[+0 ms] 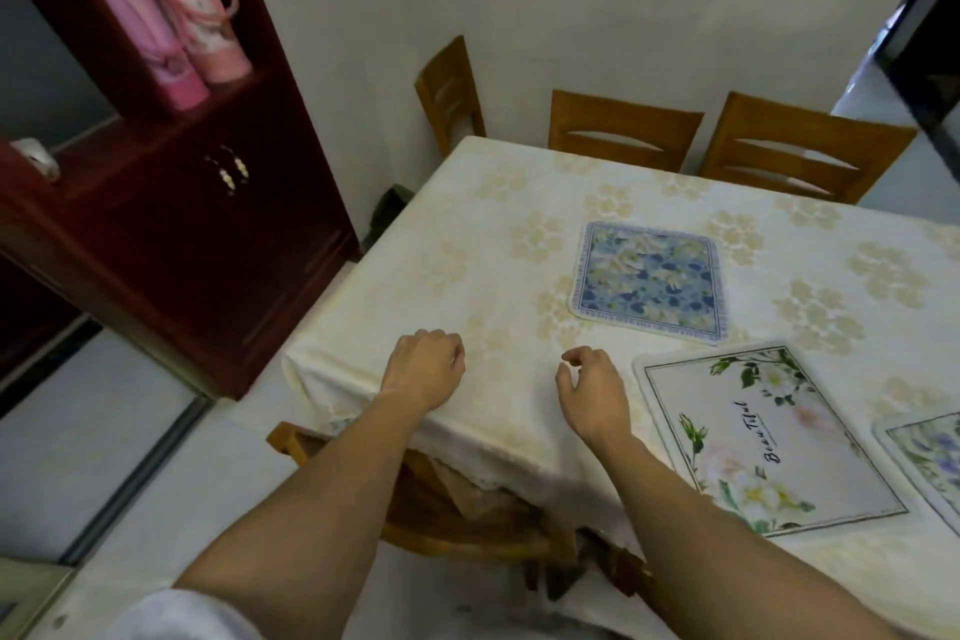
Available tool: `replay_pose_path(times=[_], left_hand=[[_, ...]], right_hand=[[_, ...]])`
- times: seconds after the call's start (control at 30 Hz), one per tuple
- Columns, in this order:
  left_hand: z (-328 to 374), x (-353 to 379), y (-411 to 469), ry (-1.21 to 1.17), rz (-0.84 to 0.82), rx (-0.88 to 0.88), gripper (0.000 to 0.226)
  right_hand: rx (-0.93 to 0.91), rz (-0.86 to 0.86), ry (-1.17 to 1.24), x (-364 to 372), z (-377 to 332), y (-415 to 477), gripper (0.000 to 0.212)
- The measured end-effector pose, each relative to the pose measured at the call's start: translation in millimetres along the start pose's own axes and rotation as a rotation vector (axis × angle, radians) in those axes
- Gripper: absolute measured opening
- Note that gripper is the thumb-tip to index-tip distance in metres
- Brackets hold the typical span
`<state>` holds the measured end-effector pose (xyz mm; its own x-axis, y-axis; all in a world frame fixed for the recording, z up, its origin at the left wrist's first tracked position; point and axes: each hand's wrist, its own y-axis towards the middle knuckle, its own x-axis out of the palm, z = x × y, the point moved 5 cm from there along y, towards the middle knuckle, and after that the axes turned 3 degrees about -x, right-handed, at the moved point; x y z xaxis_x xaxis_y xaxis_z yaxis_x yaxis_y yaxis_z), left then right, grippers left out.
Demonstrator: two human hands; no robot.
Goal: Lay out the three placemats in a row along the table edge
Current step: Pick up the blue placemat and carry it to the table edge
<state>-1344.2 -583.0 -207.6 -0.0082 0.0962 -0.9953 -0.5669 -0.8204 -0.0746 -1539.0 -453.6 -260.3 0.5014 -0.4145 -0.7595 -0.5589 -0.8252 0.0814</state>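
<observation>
Blue floral placemat [649, 280], white rose placemat [769, 437], third placemat [930, 457] cropped

From my feed the room is evenly, softly lit with a slightly washed-out, hazy look and only faint shadows under the tablecloth [467, 234] edge. Wide-angle distortion bends the cabinet [171, 203] and the frame edges, and detail is soft everywhere, blurriest at the far right corner.
</observation>
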Motion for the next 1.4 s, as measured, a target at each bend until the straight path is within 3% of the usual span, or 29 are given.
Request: replay_pose_path(times=[0.1,0.3,0.57,0.83,0.93,1.03,1.23,1.4], left_hand=[[-6.8,1.5,22.8,0.006,0.006,-0.010,0.028],[31.4,31.2,70.3,0.043,-0.047,0.160,0.030],[101.9,57.3,164.2,-0.048,-0.151,0.346,0.029],[149.1,107.0,240.7,-0.227,-0.362,0.027,0.061],[158.9,126.3,269.3,-0.408,-0.475,-0.159,0.091],[165.8,142.9,290.1,-0.417,-0.484,-0.239,0.109],[177.9,165.8,299.4,-0.174,-0.383,-0.305,0.075],[175.7,170.9,310.8,-0.157,-0.433,-0.305,0.074]], right_hand=[[-0.016,0.005,-0.010,13.4,0.1,18.3,0.025],[0.095,0.062,-0.066,9.5,24.3,39.7,0.026],[0.378,0.098,-0.168,-24.1,78.7,43.2,0.027],[0.636,0.160,0.008,-53.6,161.9,74.1,0.036],[0.697,0.170,0.116,-61.0,200.0,110.1,0.058],[0.775,0.178,0.187,-64.7,243.9,144.4,0.076],[0.916,0.038,0.140,-64.4,302.6,177.8,0.067],[0.800,-0.199,-0.115,-60.5,308.5,191.9,0.045]])
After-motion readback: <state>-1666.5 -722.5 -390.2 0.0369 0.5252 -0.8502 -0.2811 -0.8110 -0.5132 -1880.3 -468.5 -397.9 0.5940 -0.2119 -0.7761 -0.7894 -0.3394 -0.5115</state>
